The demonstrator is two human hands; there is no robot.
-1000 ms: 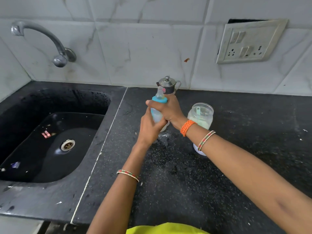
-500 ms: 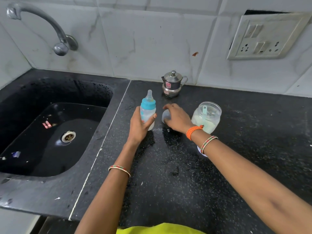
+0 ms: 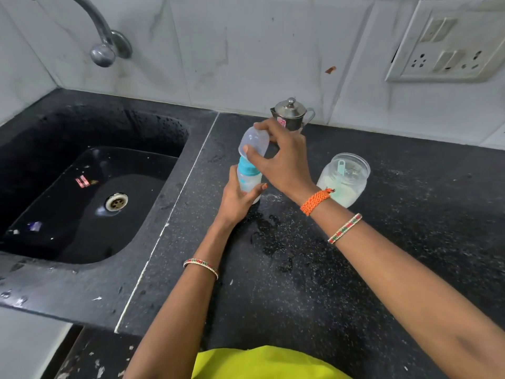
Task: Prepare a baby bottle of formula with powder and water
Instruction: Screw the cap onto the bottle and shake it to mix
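Observation:
A baby bottle with a blue collar stands on the black counter, whitish liquid inside. My left hand grips its body from the left. My right hand pinches a clear dome cap and holds it over the bottle's top, so the teat is hidden. To the right stands an open clear jar of white powder with a pale green scoop in it.
A small steel pot with a lid stands at the wall behind my right hand. A black sink with a drain lies to the left, a tap above it. A wall socket panel is at upper right. Wet spots mark the counter.
My right hand left the bottle's collar, picked the clear cap up from the counter and brought it over the bottle's teat. My left hand set the bottle down and kept holding it.

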